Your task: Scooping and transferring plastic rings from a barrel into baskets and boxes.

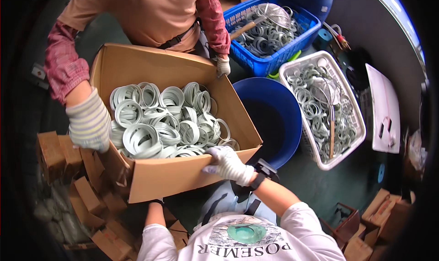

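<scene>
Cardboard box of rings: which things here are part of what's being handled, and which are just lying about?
In hand: cardboard box; grey rings inside it; right hand, fingers over its near rim; co-worker's striped-gloved hand on its left side.
Lying about: blue tub; blue basket; white basket; brown cartons.

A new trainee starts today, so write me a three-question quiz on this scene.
1. True or false: the cardboard box is filled with pale rings.
2. Which container shows no rings inside? A: blue crate. B: round blue tub. C: white basket.
3. Fill in: the person's gloved right hand grips the box's near ____.

Key: 1 true; 2 B; 3 rim.
</scene>
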`<state>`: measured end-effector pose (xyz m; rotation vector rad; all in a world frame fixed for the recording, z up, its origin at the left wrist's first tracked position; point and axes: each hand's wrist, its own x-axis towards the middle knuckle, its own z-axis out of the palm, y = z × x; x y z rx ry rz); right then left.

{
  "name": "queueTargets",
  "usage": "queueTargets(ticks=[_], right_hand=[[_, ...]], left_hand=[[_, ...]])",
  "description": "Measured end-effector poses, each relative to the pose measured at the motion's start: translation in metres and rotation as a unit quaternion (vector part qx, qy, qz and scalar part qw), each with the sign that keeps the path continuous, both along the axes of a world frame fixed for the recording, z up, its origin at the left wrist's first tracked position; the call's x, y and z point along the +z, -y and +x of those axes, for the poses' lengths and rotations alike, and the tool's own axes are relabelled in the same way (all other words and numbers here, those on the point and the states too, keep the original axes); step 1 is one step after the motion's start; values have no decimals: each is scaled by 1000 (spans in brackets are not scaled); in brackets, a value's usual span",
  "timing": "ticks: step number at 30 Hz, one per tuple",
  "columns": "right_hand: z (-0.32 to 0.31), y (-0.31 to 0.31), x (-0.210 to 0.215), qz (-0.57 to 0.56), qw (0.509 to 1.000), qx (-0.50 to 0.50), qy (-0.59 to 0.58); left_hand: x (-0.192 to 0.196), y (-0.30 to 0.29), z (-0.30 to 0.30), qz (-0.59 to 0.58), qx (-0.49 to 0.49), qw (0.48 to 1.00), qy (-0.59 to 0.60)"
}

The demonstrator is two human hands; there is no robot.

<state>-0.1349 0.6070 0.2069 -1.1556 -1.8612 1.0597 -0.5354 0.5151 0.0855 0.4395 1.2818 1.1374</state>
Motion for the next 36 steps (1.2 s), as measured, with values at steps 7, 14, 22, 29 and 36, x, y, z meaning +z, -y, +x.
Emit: queueTargets(ticks=[7, 14, 22, 29, 36], right_hand=[[-14, 42, 24, 20, 995, -83, 49], [-32, 96, 64, 39, 990, -135, 23], [-30, 130, 52, 25, 983, -180, -2], [-6, 119, 42, 52, 983, -170, -36], [17, 67, 35, 19, 973, -146, -178]], left_hand=[[19, -3, -39, 34, 14, 998, 47], [41, 1, -60, 67, 3, 996, 56], [70, 14, -55, 93, -10, 994, 51], [88, 24, -35, 105, -20, 993, 47], [96, 33, -10, 114, -37, 992, 47]])
